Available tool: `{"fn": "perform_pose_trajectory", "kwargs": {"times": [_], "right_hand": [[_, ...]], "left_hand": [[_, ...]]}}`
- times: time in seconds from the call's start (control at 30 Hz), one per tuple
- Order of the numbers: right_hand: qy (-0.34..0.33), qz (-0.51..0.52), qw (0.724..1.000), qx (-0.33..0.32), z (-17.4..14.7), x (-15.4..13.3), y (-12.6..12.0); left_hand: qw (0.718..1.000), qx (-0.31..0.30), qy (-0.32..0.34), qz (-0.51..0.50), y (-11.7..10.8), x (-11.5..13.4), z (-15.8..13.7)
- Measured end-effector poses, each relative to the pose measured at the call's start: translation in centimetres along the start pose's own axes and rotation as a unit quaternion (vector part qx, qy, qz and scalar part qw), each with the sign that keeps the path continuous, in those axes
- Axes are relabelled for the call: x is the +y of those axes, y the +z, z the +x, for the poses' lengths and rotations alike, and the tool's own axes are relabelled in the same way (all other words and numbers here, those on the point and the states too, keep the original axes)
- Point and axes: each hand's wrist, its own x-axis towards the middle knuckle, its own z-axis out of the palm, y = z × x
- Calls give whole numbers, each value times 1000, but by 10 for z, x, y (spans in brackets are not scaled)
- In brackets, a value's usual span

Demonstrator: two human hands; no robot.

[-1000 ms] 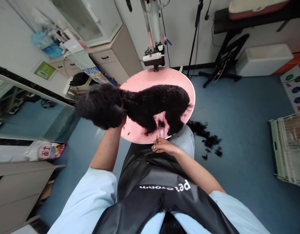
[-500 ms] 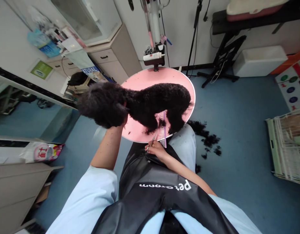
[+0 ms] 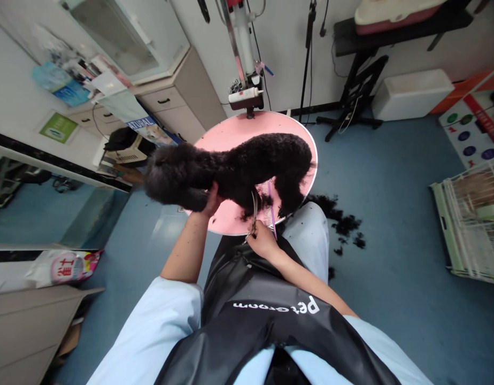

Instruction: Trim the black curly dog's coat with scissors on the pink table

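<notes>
Head (image 3: 169,174) of the dog (image 3: 267,155) has shifted right; it stands on the desk (image 3: 231,128). Left grip (image 3: 214,200): clamped on dog near neck. Right grip (image 3: 265,240): clamped on scissors (image 3: 255,205) beside a front leg (image 3: 245,198).

The left hand (image 3: 213,202) extends forward, partly hidden; the left forearm (image 3: 186,248) lies behind it. The right hand (image 3: 263,240) sits rightward, nearer, closed; the right forearm (image 3: 313,282) slopes back-right from it.
</notes>
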Motion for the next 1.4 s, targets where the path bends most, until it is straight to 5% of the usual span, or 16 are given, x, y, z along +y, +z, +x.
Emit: {"fn": "perform_pose_trajectory", "kwargs": {"times": [0.27,0.6,1.4], "right_hand": [[-27,-20,999,18,3,-4,0],[-36,-40,998,10,4,-7,-5],[-14,59,992,-112,10,10,-34]], "left_hand": [[992,33,-45,-117,22,2,1],[987,8,-17,-161,14,-9,17],[995,-52,34,-83,24,5,14]]}}
